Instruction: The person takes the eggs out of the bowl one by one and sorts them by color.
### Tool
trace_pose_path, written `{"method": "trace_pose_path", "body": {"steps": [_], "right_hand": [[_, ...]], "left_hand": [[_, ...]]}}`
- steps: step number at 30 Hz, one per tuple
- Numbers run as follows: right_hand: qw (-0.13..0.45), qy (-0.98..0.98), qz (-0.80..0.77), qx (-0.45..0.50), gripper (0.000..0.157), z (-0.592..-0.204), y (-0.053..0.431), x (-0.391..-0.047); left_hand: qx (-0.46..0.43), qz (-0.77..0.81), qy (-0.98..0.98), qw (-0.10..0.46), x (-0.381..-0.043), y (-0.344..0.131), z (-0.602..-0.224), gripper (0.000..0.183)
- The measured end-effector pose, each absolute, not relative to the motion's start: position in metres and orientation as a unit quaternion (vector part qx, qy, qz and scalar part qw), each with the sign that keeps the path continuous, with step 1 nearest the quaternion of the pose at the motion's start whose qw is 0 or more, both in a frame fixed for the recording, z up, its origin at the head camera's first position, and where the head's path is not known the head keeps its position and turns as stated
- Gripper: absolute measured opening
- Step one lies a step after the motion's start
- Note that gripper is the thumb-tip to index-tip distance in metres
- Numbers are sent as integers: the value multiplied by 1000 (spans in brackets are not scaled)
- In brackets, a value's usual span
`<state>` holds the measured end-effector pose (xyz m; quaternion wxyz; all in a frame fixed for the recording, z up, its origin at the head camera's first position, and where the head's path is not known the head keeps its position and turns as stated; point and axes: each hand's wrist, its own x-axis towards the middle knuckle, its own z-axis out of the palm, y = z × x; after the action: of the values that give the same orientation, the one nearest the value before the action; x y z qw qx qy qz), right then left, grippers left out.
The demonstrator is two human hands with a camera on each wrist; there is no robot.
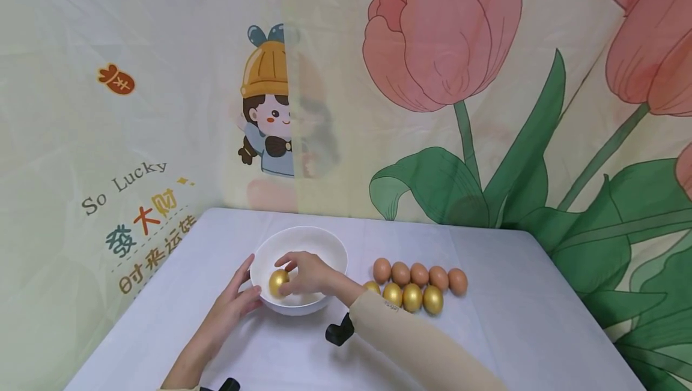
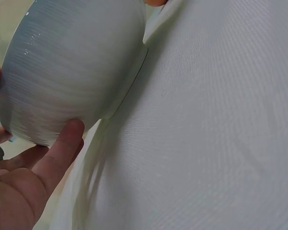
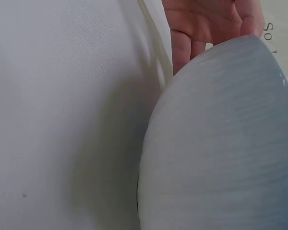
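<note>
A white bowl [image 1: 335, 253] stands on the table at centre left. My left hand [image 1: 232, 304] holds it at its left side, thumb by the rim and fingers spread round the outer wall. Seen from the left wrist, fingers of that hand [image 2: 19, 187] lie against the bowl's side [image 2: 77, 67]. Over the bowl's inside, my right hand [image 1: 308, 274] pinches a gold egg [image 1: 277, 281] between thumb and fingers. In the right wrist view the bowl's wall [image 3: 216, 139] covers the right hand, and the left hand [image 3: 206, 21] shows beyond the rim.
Right of the bowl, several brown eggs [image 1: 418, 274] form a row. Several gold eggs [image 1: 412, 298] line up in front of them, one partly hidden by the right forearm. A white cloth covers the table [image 1: 519, 319]. A printed curtain [image 1: 335, 109] hangs behind.
</note>
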<state>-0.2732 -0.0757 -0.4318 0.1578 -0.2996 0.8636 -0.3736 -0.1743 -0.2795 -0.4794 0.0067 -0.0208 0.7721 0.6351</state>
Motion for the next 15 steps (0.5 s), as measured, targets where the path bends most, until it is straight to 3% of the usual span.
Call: {"method": "trace_pose_path", "body": {"steps": [15], "right_hand": [[159,862,-390,-282,41,-437,-84,-272]], "left_hand": [[-24,635,772,9,-174,-278,-478,74]]}}
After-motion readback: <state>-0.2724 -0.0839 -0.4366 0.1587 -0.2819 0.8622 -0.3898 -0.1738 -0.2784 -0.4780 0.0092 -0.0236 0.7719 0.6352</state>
